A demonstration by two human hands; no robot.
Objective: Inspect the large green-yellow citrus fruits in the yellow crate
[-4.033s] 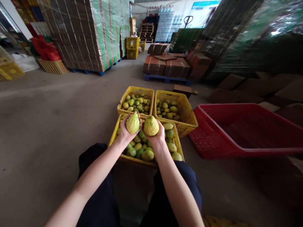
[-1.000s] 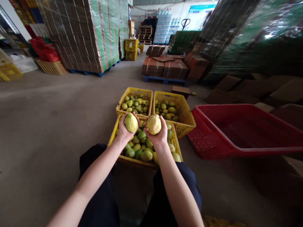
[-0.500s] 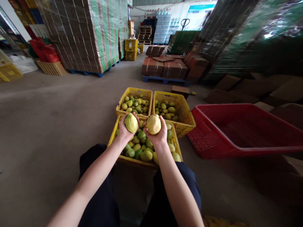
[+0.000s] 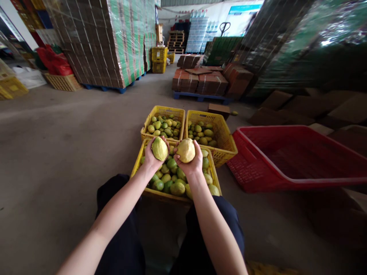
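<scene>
My left hand point(image 4: 151, 158) is closed around a yellow-green lemon point(image 4: 159, 149), held above the near yellow crate. In my right hand point(image 4: 193, 162) sits a paler yellow, rounder and bumpier lemon point(image 4: 186, 150), the fingers curled about its sides. Both fruits are level with each other, a small gap between them. Below, the near yellow crate point(image 4: 137, 165) holds many green and yellow lemons point(image 4: 177, 188), partly hidden by my hands and forearms.
Two more yellow crates, left point(image 4: 145, 121) and right point(image 4: 229, 147), hold smaller-looking lemons just beyond. A red crate point(image 4: 249, 168) stands at the right. Flattened cardboard point(image 4: 212, 84) lies on a blue pallet point(image 4: 197, 97) ahead. Wrapped box stacks point(image 4: 91, 46) rise at the left.
</scene>
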